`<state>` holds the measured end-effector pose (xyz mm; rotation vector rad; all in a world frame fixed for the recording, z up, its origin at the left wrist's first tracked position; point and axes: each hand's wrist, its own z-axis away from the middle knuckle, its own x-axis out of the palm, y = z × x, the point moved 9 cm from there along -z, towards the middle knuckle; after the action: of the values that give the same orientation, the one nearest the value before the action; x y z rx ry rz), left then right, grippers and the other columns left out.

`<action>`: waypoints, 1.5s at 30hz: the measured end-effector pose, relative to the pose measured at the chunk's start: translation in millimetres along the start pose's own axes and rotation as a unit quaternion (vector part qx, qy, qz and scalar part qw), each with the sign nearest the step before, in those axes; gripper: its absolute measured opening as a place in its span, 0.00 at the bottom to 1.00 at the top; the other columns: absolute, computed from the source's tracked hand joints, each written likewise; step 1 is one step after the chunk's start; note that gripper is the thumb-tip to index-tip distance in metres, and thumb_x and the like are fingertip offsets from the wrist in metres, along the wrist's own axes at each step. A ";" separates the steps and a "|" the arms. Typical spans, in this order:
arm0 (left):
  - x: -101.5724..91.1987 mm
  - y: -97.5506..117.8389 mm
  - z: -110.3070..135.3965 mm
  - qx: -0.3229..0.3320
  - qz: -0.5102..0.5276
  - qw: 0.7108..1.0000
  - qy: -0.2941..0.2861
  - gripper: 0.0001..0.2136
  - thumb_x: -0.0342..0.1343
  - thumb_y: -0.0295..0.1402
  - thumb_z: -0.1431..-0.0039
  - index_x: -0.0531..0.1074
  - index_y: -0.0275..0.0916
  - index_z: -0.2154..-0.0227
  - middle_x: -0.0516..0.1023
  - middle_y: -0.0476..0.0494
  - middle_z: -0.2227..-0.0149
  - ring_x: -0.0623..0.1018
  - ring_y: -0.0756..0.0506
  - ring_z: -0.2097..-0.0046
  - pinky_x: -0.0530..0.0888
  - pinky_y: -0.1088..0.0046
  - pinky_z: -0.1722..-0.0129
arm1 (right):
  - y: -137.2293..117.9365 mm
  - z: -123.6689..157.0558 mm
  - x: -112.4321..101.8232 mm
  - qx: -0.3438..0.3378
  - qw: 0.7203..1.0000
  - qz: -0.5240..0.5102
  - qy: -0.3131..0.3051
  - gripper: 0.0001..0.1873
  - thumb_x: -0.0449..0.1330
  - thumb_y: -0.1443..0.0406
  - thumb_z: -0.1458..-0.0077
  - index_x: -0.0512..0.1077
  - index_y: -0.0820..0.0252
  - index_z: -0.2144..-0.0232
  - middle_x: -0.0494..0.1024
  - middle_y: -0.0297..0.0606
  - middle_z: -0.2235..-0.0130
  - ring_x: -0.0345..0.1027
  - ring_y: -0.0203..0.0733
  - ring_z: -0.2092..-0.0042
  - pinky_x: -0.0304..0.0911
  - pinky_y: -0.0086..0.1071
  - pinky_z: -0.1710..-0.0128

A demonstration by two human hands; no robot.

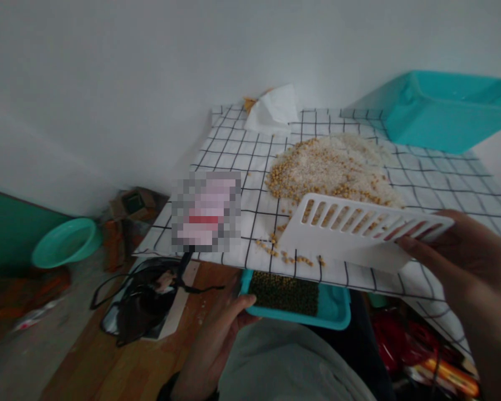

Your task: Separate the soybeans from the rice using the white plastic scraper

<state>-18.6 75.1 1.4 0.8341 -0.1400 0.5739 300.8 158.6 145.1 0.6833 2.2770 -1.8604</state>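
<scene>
My right hand (455, 262) grips a white slotted scoop (350, 234) and holds it tilted above the checked tablecloth (434, 184). Behind the scoop lies a heap of white rice mixed with yellow soybeans (329, 167). A few loose soybeans (284, 253) sit near the cloth's front edge. My left hand (217, 345) holds the rim of a teal tray (338, 314) below the table edge, over my lap. The tray holds a patch of small dark green beans (284, 292).
A large teal tub (442, 111) stands at the table's back right, and a crumpled white tissue (273, 108) at the back. On the floor to the left are a teal basin (67, 242), a black bag (146, 303) with cables and a small box (131, 203).
</scene>
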 end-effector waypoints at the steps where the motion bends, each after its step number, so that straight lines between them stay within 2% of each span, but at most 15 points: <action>1: -0.3 -0.1 0.2 0.001 0.001 1.000 0.002 0.11 0.64 0.23 0.51 0.80 0.44 0.65 0.84 0.49 0.68 0.81 0.45 0.68 0.77 0.74 0.71 | -1.6 0.4 -0.9 -0.004 1.000 0.001 0.002 0.14 0.72 0.61 0.57 0.77 0.48 0.64 0.82 0.28 0.69 0.75 0.38 0.70 0.71 0.27 0.73; 4: 0.4 1.1 3.1 0.018 -0.014 1.000 0.001 0.08 0.63 0.23 0.51 0.80 0.42 0.68 0.85 0.49 0.67 0.82 0.45 0.66 0.77 0.74 0.68 | -6.5 0.2 2.2 -0.016 1.000 0.002 -0.012 0.11 0.71 0.61 0.55 0.77 0.48 0.66 0.81 0.27 0.69 0.75 0.36 0.71 0.70 0.25 0.74; 8: 0.3 3.4 5.2 0.031 -0.029 0.999 0.006 0.13 0.64 0.23 0.52 0.81 0.44 0.63 0.85 0.48 0.66 0.82 0.43 0.63 0.77 0.73 0.67 | -9.2 -1.8 13.9 -0.024 0.999 -0.005 -0.049 0.09 0.70 0.62 0.53 0.76 0.47 0.67 0.81 0.26 0.69 0.76 0.36 0.69 0.71 0.25 0.72; 12: 0.0 5.5 4.3 0.021 -0.018 1.000 0.012 0.14 0.65 0.25 0.53 0.81 0.44 0.62 0.84 0.46 0.67 0.82 0.42 0.65 0.77 0.72 0.71 | -9.6 -2.4 18.8 -0.045 0.998 -0.023 -0.045 0.11 0.70 0.64 0.53 0.77 0.48 0.64 0.82 0.26 0.66 0.77 0.36 0.66 0.72 0.24 0.68; 15: 0.6 8.1 5.6 0.031 -0.012 0.999 0.010 0.11 0.65 0.25 0.52 0.81 0.45 0.65 0.84 0.47 0.66 0.81 0.44 0.65 0.77 0.74 0.69 | -8.7 -1.4 20.8 -0.050 0.998 -0.010 -0.043 0.10 0.69 0.64 0.50 0.76 0.48 0.63 0.82 0.26 0.65 0.77 0.34 0.65 0.72 0.22 0.65; 19: -2.6 4.1 4.7 0.036 -0.027 0.999 0.010 0.05 0.64 0.24 0.51 0.79 0.42 0.74 0.84 0.48 0.64 0.81 0.46 0.65 0.78 0.76 0.69 | -8.2 -3.1 22.3 -0.053 0.998 -0.005 -0.039 0.08 0.68 0.63 0.49 0.76 0.48 0.64 0.81 0.24 0.66 0.75 0.30 0.66 0.69 0.19 0.67; 21: -5.2 0.3 3.1 0.031 -0.034 0.999 0.010 0.05 0.64 0.24 0.50 0.79 0.42 0.74 0.84 0.48 0.63 0.80 0.45 0.63 0.78 0.75 0.68 | -8.4 -5.5 25.7 -0.055 0.997 -0.016 -0.049 0.07 0.68 0.62 0.48 0.75 0.48 0.65 0.79 0.24 0.67 0.74 0.30 0.67 0.69 0.19 0.69; 26: -6.4 -2.6 1.0 0.027 -0.036 0.999 0.004 0.11 0.63 0.24 0.50 0.80 0.43 0.63 0.84 0.47 0.62 0.81 0.44 0.61 0.77 0.74 0.67 | -10.0 -11.1 33.7 -0.056 0.996 -0.023 -0.069 0.06 0.68 0.62 0.47 0.74 0.50 0.67 0.78 0.26 0.68 0.73 0.31 0.68 0.68 0.22 0.69; 30: -7.7 -2.7 -1.4 0.024 -0.033 0.999 0.013 0.07 0.63 0.24 0.50 0.79 0.42 0.68 0.85 0.46 0.62 0.82 0.44 0.63 0.78 0.74 0.69 | -8.8 -12.6 37.9 -0.052 0.994 -0.043 -0.087 0.07 0.67 0.62 0.47 0.74 0.51 0.65 0.77 0.27 0.67 0.72 0.31 0.68 0.66 0.23 0.72; 34: -8.3 -3.7 -4.1 0.022 -0.026 0.999 0.009 0.07 0.63 0.22 0.50 0.80 0.41 0.70 0.85 0.47 0.63 0.81 0.46 0.65 0.78 0.74 0.69 | -5.2 -14.6 36.4 -0.050 0.994 -0.049 -0.085 0.08 0.68 0.63 0.48 0.74 0.51 0.64 0.77 0.28 0.66 0.73 0.32 0.66 0.66 0.23 0.71; 40: -7.0 -3.0 -2.2 0.024 -0.020 0.999 0.006 0.08 0.62 0.21 0.49 0.79 0.42 0.72 0.85 0.49 0.62 0.81 0.46 0.62 0.79 0.74 0.67 | -6.5 -15.1 35.0 -0.052 0.993 -0.060 -0.089 0.07 0.68 0.64 0.47 0.75 0.51 0.66 0.77 0.27 0.67 0.73 0.31 0.66 0.68 0.22 0.69; 45: -5.1 -3.3 -2.8 0.022 -0.007 1.000 -0.012 0.07 0.61 0.22 0.48 0.81 0.41 0.73 0.85 0.50 0.66 0.81 0.47 0.66 0.79 0.75 0.67 | -5.7 -15.0 33.8 -0.035 0.994 -0.055 -0.091 0.07 0.68 0.63 0.48 0.75 0.51 0.66 0.79 0.27 0.67 0.74 0.31 0.67 0.69 0.20 0.69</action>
<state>-21.5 73.3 -4.4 0.8839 -0.1449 0.5560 271.1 181.1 141.2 0.3689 2.2890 -1.7963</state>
